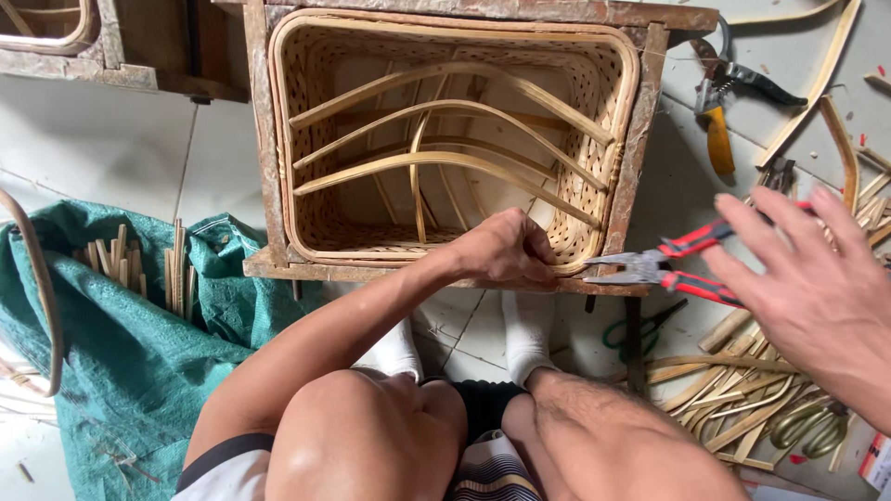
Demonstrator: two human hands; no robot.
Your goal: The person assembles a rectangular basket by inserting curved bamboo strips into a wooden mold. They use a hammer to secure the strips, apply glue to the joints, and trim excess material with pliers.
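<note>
Left hand [506, 246] pinched, right hand [817, 288] spread.

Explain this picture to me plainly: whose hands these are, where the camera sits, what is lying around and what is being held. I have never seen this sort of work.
The camera sits on a person's head and looks down, so you see their own knees, arms and socked feet. In front stands a woven cane basket set in a wooden frame, with bent cane strips arching inside it. The left hand presses on the basket's near rim. The right hand is open, its fingers at the red handles of a pair of pliers whose nose points at that rim. On the floor: yellow-handled cutters, loose cane strips at right, and a green tarp with short sticks at left.
</note>
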